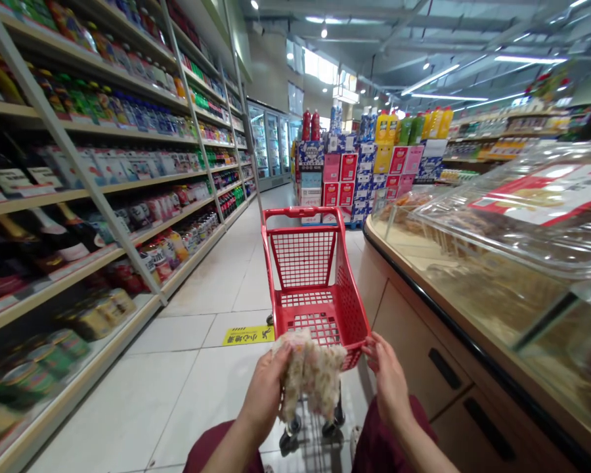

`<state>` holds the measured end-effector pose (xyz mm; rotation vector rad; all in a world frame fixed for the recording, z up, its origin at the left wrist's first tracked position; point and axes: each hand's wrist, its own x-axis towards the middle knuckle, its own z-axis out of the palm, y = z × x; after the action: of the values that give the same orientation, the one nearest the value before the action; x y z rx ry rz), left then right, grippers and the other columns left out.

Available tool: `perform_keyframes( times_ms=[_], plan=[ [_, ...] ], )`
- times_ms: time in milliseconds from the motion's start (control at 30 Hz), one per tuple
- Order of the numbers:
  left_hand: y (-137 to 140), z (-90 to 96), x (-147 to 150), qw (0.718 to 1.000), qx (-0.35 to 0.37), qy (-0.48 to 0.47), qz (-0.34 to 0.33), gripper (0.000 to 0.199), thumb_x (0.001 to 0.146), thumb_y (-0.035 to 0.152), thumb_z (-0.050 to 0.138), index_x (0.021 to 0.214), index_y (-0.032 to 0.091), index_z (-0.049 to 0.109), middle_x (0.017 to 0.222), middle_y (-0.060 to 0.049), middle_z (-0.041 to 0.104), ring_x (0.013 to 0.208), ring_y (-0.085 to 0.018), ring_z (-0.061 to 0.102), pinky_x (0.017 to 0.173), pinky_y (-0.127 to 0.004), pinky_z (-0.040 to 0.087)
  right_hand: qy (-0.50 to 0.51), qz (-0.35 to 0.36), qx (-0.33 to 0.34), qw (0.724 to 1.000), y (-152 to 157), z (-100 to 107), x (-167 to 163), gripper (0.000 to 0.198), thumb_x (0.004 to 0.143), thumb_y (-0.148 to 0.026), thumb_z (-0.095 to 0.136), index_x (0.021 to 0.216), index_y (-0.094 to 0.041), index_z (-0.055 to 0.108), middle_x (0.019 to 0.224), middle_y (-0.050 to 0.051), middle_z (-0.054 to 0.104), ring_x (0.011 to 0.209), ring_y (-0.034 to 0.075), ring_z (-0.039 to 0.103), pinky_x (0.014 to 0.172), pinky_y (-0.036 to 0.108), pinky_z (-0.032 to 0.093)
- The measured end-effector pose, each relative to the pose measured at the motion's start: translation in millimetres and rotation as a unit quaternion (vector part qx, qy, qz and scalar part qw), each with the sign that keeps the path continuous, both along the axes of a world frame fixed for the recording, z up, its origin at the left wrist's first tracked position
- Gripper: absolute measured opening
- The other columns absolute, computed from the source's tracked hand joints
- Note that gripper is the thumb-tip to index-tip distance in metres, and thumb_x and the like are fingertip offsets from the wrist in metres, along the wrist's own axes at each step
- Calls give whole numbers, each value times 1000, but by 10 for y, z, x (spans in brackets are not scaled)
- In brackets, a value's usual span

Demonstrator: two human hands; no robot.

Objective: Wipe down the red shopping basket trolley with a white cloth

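Note:
My left hand (266, 381) is closed on the left edge of a cream-coloured, lumpy pack (311, 374) with small darker flecks. The pack looks like wrapped food, but blur hides its exact kind. It hangs in front of the near end of a red plastic shopping cart (305, 295) and covers part of it. The cart's basket holds nothing that I can see. My right hand (385, 371) has its fingertips closed on the cart's near right corner, to the right of the pack.
Drink shelves (103, 131) line the left side. A food counter (423, 295) with clear plastic boxes (536, 210) stands close on the right. Ahead are stacked drink cartons (347, 174). A yellow floor sticker (249, 336) lies left of the cart on white tiles.

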<state>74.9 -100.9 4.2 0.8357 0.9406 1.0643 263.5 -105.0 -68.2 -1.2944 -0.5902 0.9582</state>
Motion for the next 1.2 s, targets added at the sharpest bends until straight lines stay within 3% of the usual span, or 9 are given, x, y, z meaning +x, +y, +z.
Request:
perform_keyframes(
  times_ms=[233, 367, 467, 633, 733, 800, 967, 1067, 1200],
  plan=[
    [7, -49, 40, 1000, 5, -25, 10, 45, 65, 48, 60, 92, 12, 62, 75, -7, 67, 75, -22, 60, 67, -30, 47, 69, 215, -14, 974, -246, -104, -421, 56, 59, -51, 66, 103, -19, 56, 61, 0, 61, 57, 16, 57, 55, 26, 43],
    [53, -6, -162, 983, 81, 142, 79, 54, 64, 49, 61, 107, 17, 56, 94, -6, 65, 91, -22, 57, 79, -29, 44, -12, 190, 47, 980, -140, 29, -276, 30, 61, -46, 67, 70, -17, 62, 52, -2, 55, 48, 11, 49, 48, 22, 40],
    [74, 29, -317, 949, 164, 220, 153, 57, 64, 44, 62, 115, 23, 50, 109, -4, 59, 103, -20, 51, 88, -26, 39, -113, 162, 69, 978, -80, 128, -19, 24, 65, -42, 64, 72, -19, 65, 60, 0, 60, 51, 13, 51, 51, 23, 42],
    [128, 33, -392, 940, 193, 261, 104, 30, 65, 44, 59, 79, 18, 65, 78, -3, 65, 77, -19, 57, 71, -25, 45, -280, 250, 86, 923, -102, 409, 212, 22, 68, -34, 62, 87, -24, 68, 86, 5, 67, 77, 21, 59, 74, 31, 44],
    [213, 61, -404, 922, 212, 310, 100, 22, 62, 40, 61, 68, 19, 65, 68, -1, 63, 66, -16, 55, 63, -23, 43, -346, 301, 104, 883, -68, 598, 262, 14, 70, -33, 59, 74, -25, 69, 76, 4, 66, 73, 19, 58, 72, 30, 44],
    [291, 91, -412, 907, 224, 344, 98, 18, 63, 37, 61, 65, 20, 63, 63, 1, 61, 62, -14, 52, 59, -22, 41, -362, 276, 106, 884, -6, 654, 282, 17, 69, -35, 58, 59, -23, 64, 71, 4, 63, 70, 18, 56, 68, 28, 43],
    [364, 100, -193, 821, 316, 455, 137, 16, 66, 28, 56, 52, 21, 54, 56, 2, 50, 55, -12, 45, 57, -22, 38, -152, 221, 25, 963, 123, 556, 86, 34, 66, -43, 56, 46, -20, 42, 53, 0, 54, 51, 14, 51, 51, 25, 41],
    [194, 0, 165, 793, 383, 474, 27, 11, 69, 20, 49, 70, 21, 60, 76, -5, 58, 72, -17, 53, 70, -28, 42, 26, 206, 22, 978, 100, 483, -201, 29, 68, -46, 54, 58, -20, 46, 51, -3, 52, 47, 12, 49, 48, 23, 41],
    [-94, -202, 516, 810, 361, 445, -123, 47, 59, 13, 53, 106, 17, 55, 117, -14, 51, 111, -29, 42, 96, -42, 30, 80, 172, 57, 980, 59, 388, -386, 32, 65, -43, 61, 84, -19, 54, 77, 2, 64, 71, 17, 59, 67, 28, 47]
  ],
)
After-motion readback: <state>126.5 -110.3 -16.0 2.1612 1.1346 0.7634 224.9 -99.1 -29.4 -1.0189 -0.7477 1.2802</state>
